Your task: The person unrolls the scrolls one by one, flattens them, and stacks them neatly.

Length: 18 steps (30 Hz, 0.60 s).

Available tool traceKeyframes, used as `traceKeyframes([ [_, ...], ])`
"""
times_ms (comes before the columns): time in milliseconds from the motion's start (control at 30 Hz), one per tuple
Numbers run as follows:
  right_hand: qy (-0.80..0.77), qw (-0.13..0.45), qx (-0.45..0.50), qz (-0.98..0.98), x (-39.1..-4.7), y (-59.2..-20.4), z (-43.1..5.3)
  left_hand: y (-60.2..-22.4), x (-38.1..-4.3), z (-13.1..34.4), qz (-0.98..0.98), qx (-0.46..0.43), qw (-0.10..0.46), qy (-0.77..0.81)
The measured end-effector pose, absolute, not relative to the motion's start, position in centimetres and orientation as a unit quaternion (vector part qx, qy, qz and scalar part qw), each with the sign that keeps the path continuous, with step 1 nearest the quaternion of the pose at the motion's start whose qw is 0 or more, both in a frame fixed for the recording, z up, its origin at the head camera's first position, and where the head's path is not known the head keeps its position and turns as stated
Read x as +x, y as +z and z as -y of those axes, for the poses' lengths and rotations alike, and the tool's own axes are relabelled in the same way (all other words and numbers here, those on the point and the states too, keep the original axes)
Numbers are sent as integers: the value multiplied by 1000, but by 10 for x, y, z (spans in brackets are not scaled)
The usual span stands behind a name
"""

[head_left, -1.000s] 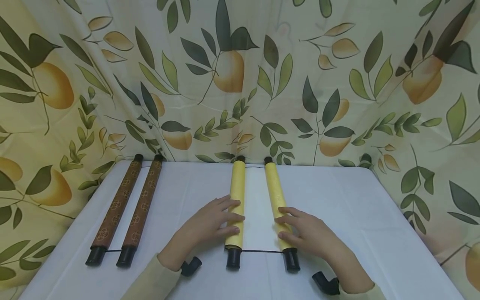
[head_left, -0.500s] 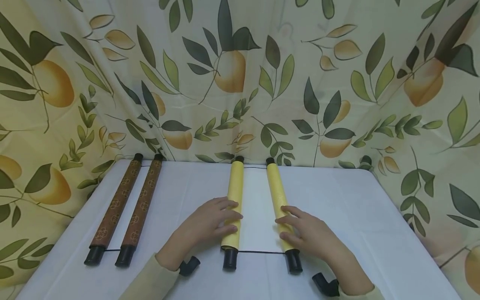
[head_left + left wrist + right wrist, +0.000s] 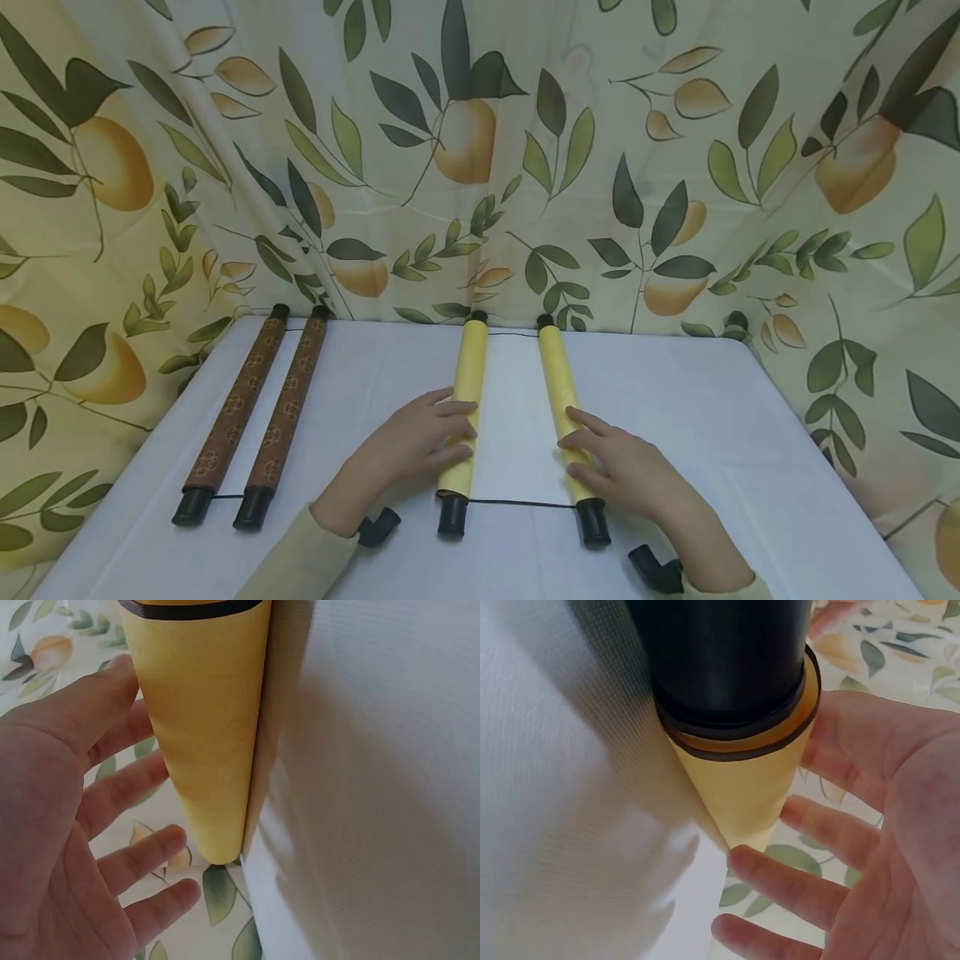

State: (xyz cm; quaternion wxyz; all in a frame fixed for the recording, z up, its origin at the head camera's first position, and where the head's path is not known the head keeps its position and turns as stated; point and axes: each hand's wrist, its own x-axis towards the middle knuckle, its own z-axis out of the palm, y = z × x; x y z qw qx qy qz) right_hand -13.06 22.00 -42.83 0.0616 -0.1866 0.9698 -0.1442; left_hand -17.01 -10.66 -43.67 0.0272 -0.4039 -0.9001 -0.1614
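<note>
A yellow-backed scroll lies partly unrolled, a white strip (image 3: pixel 517 417) showing between its left roll (image 3: pixel 472 354) and right roll (image 3: pixel 557 367). Both rolls end in black knobs. My left hand (image 3: pixel 405 442) rests its fingertips on the left roll, fingers loosely extended. On the right roll lie the spread fingers of my right hand (image 3: pixel 630 471). The left wrist view has the yellow roll (image 3: pixel 206 720) beside the spread fingers of the left hand (image 3: pixel 82 825). In the right wrist view, a black knob (image 3: pixel 727 667) juts from the roll next to the right hand (image 3: pixel 885 825).
Left of it lies a brown patterned scroll, with two parallel rolls (image 3: pixel 236 400) and black knobs. A white cloth covers the table (image 3: pixel 675 400). Behind the table's far edge hangs a fruit-and-leaf print curtain (image 3: pixel 480 242). Black bent pieces (image 3: pixel 656 571) sit at both wrists.
The two yellow rolls have moved apart, the left one leftward and the right one rightward, with the hands on them. The white strip between them is wider. The brown scroll stays put.
</note>
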Motion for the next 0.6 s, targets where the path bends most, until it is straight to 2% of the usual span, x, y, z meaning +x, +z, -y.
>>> traceKeyframes([
  [600, -143, 62, -167, -973, -131, -425, -223, -436, -172, 113, 918, -361, 26, -162],
])
